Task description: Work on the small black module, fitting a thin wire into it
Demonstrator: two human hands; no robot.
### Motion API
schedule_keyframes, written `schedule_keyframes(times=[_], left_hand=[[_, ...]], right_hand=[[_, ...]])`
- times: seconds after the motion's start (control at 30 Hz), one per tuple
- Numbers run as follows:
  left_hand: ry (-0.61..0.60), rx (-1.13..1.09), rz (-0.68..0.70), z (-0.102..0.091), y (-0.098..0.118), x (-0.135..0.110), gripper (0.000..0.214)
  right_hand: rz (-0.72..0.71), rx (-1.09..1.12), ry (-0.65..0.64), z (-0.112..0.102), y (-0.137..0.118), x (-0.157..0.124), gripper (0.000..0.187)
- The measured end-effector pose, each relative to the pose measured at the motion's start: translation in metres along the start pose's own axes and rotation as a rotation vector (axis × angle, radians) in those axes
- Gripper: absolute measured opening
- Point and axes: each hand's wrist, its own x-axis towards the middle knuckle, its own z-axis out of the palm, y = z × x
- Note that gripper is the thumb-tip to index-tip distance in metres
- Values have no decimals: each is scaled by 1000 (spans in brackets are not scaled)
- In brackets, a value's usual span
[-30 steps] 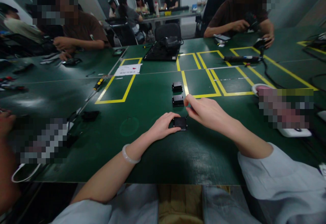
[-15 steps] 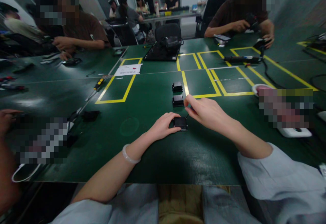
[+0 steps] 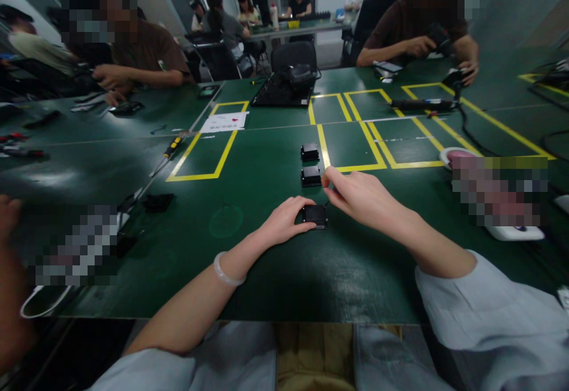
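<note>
From here, the left hand's (image 3: 287, 219) fingers, block-width apart, clasp the nearest black block (image 3: 315, 215) on the table (image 3: 275, 284); the right hand's (image 3: 355, 192), pinched, seemingly hold a thin dark shaft (image 3: 326, 205) at its corner. Best brace firmly, guide gently.

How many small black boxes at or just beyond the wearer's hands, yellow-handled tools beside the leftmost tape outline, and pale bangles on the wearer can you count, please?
Small black boxes: 3, one gripped by the left hand
Yellow-handled tool: 1
Pale bangle: 1
Total: 5
</note>
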Motion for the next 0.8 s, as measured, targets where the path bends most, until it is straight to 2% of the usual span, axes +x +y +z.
schedule_keyframes(times=[0.43,0.8], left_hand=[[1,10,-10,1,-1,0,39],[-4,8,-7,1,0,0,38]], right_hand=[[31,-8,-16,-2,-3,1,22],[-7,27,-25,-3,-2,0,20]])
